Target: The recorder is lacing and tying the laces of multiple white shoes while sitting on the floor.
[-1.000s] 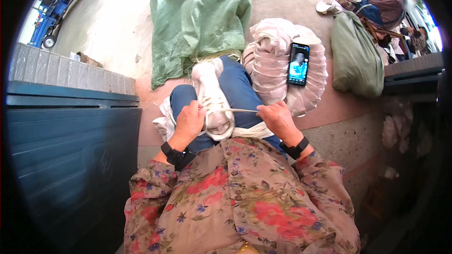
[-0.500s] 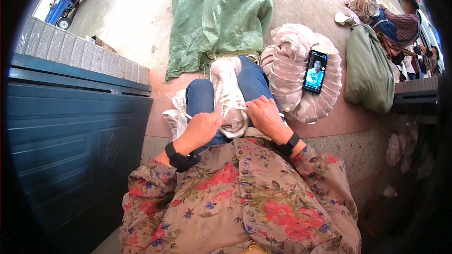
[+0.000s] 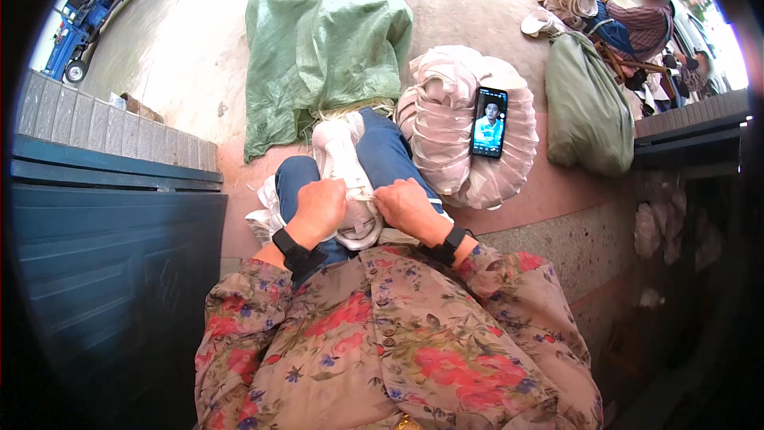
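Note:
A white lace-up shoe point(image 3: 341, 158) is held between my knees, its rounded toe end toward me and its laces uppermost. My right hand point(image 3: 407, 205) is closed at the shoe's right side, pinching a pale shoelace point(image 3: 364, 197) that crosses over the lacing. On the opposite side, my left hand point(image 3: 321, 209) has its fingers curled together against the shoe's edge. Its fingertips are turned away, so what they grip is hidden. Beside my left knee lies a pile of white shoe pieces point(image 3: 261, 219).
Beyond my knees stands a green sack point(image 3: 326, 40). To the right, a phone point(image 3: 489, 123) rests on a bundle of whitish shoe pieces point(image 3: 442, 143); past it are an olive sack point(image 3: 589, 111) and a seated person point(image 3: 637, 28). Blue panelling point(image 3: 119, 247) borders the left.
The whole view has shifted, so the surroundings sit farther left. My left hand, blurred before, is now steady and its fingers are closed by the laces. My right hand keeps its pinch on the shoelace.

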A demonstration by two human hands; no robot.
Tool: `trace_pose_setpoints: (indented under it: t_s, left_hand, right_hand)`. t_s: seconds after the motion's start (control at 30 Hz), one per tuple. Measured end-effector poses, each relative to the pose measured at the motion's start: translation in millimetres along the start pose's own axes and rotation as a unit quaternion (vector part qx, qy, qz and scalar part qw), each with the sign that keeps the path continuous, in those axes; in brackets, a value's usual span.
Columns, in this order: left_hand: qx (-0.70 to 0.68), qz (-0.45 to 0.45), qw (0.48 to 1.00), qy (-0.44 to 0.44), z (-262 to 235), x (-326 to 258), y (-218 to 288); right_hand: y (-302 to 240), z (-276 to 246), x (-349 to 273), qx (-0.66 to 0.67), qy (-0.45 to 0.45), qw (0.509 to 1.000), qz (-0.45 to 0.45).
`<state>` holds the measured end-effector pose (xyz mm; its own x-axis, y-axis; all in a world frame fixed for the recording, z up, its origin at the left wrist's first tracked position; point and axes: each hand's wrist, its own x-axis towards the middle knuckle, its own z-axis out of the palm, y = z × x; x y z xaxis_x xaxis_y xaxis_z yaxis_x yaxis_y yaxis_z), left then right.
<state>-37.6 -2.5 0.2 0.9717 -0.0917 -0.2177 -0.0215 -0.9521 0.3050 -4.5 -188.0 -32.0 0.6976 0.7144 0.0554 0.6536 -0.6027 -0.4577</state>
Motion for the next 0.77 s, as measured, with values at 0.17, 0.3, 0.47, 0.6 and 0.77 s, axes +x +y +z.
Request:
trace_pose_setpoints:
  t_s: [0.17, 0.3, 0.47, 0.6, 0.77]
  left_hand:
    - [-0.102, -0.076, 0.98, 0.151, 2, -5, -7]
    - [-0.145, -0.017, 0.975, 0.167, 2, -11, -5]
    - [-0.018, 0.127, 0.981, 0.147, -4, -10, -5]
    - [0.046, 0.146, 0.983, 0.1, -5, -10, -6]
    - [0.048, 0.091, 0.989, 0.108, -3, -12, 1]
  right_hand:
    - [0, -5, -1, -0.01, -0.01, 1.0, 0.005]
    - [0, -5, -1, -0.022, 0.003, 1.0, -0.009]
    - [0, -6, -1, -0.017, -0.012, 1.0, 0.003]
    - [0, -4, -2, 0.0, 0.006, 1.0, -0.003]
    - [2, -5, -2, 0.01, 0.004, 1.0, 0.001]
